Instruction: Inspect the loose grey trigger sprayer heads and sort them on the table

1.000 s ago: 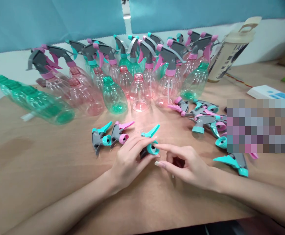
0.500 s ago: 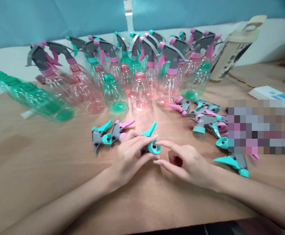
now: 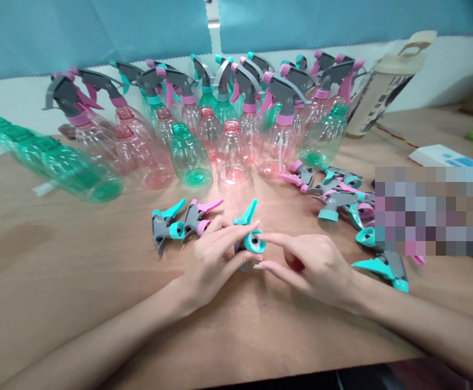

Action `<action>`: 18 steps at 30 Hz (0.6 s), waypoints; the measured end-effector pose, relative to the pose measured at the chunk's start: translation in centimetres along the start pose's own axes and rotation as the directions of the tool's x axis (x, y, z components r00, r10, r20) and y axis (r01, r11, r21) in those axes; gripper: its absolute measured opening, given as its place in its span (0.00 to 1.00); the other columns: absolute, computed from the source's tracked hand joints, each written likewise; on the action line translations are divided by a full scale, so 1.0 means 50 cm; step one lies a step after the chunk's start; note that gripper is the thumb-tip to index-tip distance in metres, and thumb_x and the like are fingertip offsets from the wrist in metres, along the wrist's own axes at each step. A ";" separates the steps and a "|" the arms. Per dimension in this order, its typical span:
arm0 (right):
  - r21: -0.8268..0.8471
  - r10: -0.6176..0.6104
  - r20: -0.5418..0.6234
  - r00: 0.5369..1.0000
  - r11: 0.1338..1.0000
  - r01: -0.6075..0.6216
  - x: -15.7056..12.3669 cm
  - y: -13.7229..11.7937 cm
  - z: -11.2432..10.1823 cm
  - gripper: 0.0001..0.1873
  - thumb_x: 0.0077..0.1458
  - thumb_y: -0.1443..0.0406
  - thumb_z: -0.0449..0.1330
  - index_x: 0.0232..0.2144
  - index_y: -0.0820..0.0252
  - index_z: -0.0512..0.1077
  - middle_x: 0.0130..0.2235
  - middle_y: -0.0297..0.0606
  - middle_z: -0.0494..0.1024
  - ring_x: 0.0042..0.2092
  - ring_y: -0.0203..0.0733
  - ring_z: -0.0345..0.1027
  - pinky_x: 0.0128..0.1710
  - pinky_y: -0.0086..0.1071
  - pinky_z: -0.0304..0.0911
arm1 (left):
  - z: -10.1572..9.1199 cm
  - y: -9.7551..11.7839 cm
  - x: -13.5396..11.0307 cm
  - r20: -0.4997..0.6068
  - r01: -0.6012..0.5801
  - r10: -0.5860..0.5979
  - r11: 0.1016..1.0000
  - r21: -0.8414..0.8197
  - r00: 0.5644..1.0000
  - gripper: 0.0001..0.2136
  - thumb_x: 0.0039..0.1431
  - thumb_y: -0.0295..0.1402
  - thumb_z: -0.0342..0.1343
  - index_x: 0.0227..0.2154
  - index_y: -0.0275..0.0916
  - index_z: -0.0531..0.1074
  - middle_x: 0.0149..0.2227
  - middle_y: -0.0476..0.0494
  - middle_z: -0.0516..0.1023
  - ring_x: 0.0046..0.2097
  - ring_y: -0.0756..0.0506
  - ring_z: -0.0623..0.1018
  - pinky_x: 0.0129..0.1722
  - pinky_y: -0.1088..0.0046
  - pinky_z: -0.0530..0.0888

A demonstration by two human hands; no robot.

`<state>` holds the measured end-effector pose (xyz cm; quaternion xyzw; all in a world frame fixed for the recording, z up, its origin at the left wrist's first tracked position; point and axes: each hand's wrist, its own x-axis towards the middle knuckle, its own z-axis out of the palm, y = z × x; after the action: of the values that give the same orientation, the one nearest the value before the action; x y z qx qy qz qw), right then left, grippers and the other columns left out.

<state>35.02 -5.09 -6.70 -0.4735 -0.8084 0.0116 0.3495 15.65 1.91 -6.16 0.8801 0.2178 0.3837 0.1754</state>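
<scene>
A grey trigger spray head with a turquoise collar and trigger is pinched between the thumb and fingers of my left hand. Its round collar opening faces me and slightly right; most of the grey body is hidden behind my fingers. My right hand is at the collar, index fingertip at the edge of the opening, thumb stretched out just below and apart from it, other fingers curled. Just left of my left hand lie a pink-and-grey spray head and a turquoise-and-grey spray head.
Behind stand clear pink bottles and green bottles, several with spray heads on. Green bottles form a row at left. A pile of loose spray heads lies right, partly pixelated. A tumbler and a white box stand beyond.
The view has shifted very slightly. The spray head's collar has turned a little more toward me, and both hands keep nearly the same place.
</scene>
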 end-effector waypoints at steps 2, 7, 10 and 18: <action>0.057 -0.003 0.014 1.000 0.998 0.002 -0.002 -0.002 0.002 0.18 0.59 0.60 0.57 0.48 0.66 0.68 0.18 0.25 0.67 0.18 0.30 0.58 0.23 0.26 0.55 | 0.000 0.001 0.000 0.006 0.000 0.000 1.000 0.005 1.000 0.16 0.58 0.32 0.58 0.49 0.39 0.70 0.30 0.48 0.78 0.32 0.47 0.68 0.35 0.70 0.69; 0.252 0.002 0.072 0.997 0.968 -0.020 -0.003 -0.004 0.006 0.19 0.60 0.59 0.56 0.50 0.65 0.66 0.19 0.24 0.67 0.18 0.29 0.57 0.22 0.25 0.56 | 0.002 0.001 0.000 0.035 -0.005 0.005 1.000 -0.026 0.999 0.16 0.60 0.33 0.57 0.51 0.40 0.69 0.27 0.49 0.78 0.32 0.46 0.68 0.33 0.70 0.69; 0.308 -0.020 0.057 0.998 0.951 0.001 -0.001 0.002 0.003 0.17 0.60 0.60 0.56 0.48 0.63 0.67 0.18 0.24 0.67 0.18 0.29 0.57 0.22 0.25 0.57 | 0.001 0.000 0.001 0.069 -0.027 0.032 0.998 -0.064 0.997 0.18 0.61 0.32 0.56 0.53 0.42 0.67 0.28 0.49 0.79 0.30 0.47 0.68 0.34 0.69 0.69; -0.028 -0.048 -0.013 0.999 0.998 0.048 0.014 0.001 -0.017 0.12 0.59 0.62 0.57 0.42 0.64 0.73 0.23 0.32 0.75 0.23 0.33 0.65 0.25 0.28 0.56 | -0.004 -0.005 0.002 0.144 -0.013 0.024 0.997 -0.074 0.989 0.20 0.61 0.28 0.54 0.56 0.41 0.64 0.37 0.46 0.78 0.37 0.46 0.70 0.37 0.69 0.70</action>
<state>35.33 -4.79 -5.69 -0.4587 -0.8172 -0.0111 0.3487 15.51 2.22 -6.09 0.9005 0.1824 0.3283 0.2192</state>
